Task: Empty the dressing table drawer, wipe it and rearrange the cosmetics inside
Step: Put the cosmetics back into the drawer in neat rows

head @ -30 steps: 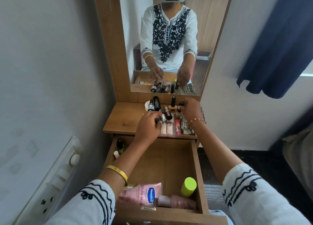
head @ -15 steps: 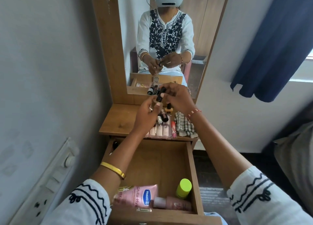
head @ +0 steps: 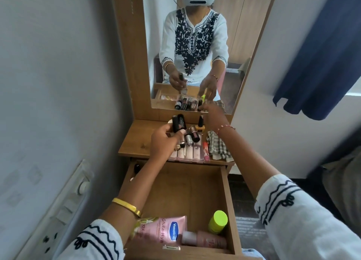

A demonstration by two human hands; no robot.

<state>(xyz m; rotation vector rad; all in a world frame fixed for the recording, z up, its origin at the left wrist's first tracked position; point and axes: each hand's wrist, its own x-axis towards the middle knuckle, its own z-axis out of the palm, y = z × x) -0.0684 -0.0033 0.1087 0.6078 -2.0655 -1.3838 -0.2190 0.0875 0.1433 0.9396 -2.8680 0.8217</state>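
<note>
Left hand (head: 163, 140) gripped a black cosmetic tube (head: 178, 123) above the wooden tabletop (head: 136, 140), other cosmetics (head: 192, 137) just right of it, right hand (head: 212, 116) at the mirror (head: 195, 50), grip unclear, open drawer (head: 230, 207) below, grey wall (head: 54, 83) left.

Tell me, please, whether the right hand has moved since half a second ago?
Yes. The right hand has left the left hand and reached away towards the wooden-framed mirror, near the yellow nail polish bottle.

Light: soft daylight from the right, behind the dark blue curtain (head: 320, 50).
Shadows: faint, inside the open wooden drawer (head: 230, 201).
Glare: small bright spot on the pink squeeze tube (head: 166, 232).
Blur: slight on the right hand (head: 212, 114).
Distortion: wide-angle bending of the grey wall (head: 48, 83) at left.
</note>
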